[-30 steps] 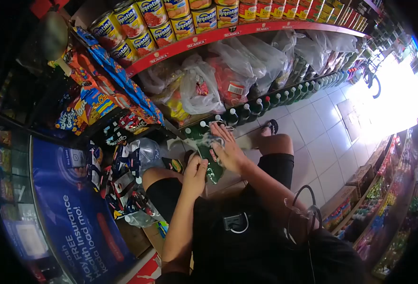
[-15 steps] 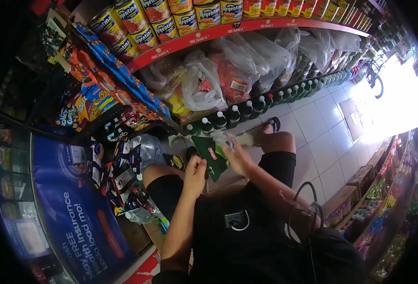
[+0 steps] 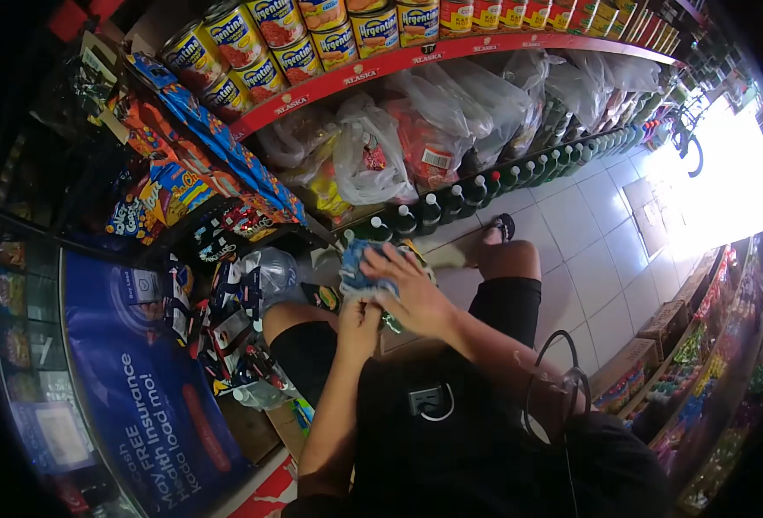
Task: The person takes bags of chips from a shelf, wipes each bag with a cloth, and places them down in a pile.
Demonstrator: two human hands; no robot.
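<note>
My left hand (image 3: 360,325) is closed, pinching the lower end of a green packet. Only a small shiny green corner (image 3: 390,323) of that packet shows clearly below the hands. A crumpled blue cloth (image 3: 357,266) covers most of its front. My right hand (image 3: 414,298) presses the cloth against the packet, its fingers stretched over the fabric and its thumb side near my left hand. Both hands are above my lap, between my knees. Whatever is printed on the packet is hidden now.
Dark bottles with white caps (image 3: 431,205) line the floor ahead, below plastic-bagged goods (image 3: 371,151) and a red-edged shelf (image 3: 360,73) of cans. Snack packs (image 3: 217,142) hang at left, above a large clear bottle (image 3: 273,274). Tiled floor (image 3: 563,216) runs right toward a bright doorway.
My right hand has moved left and down onto the packet, spreading the cloth over its front. The green face and red label, visible before, are now covered. My left hand keeps its hold.
</note>
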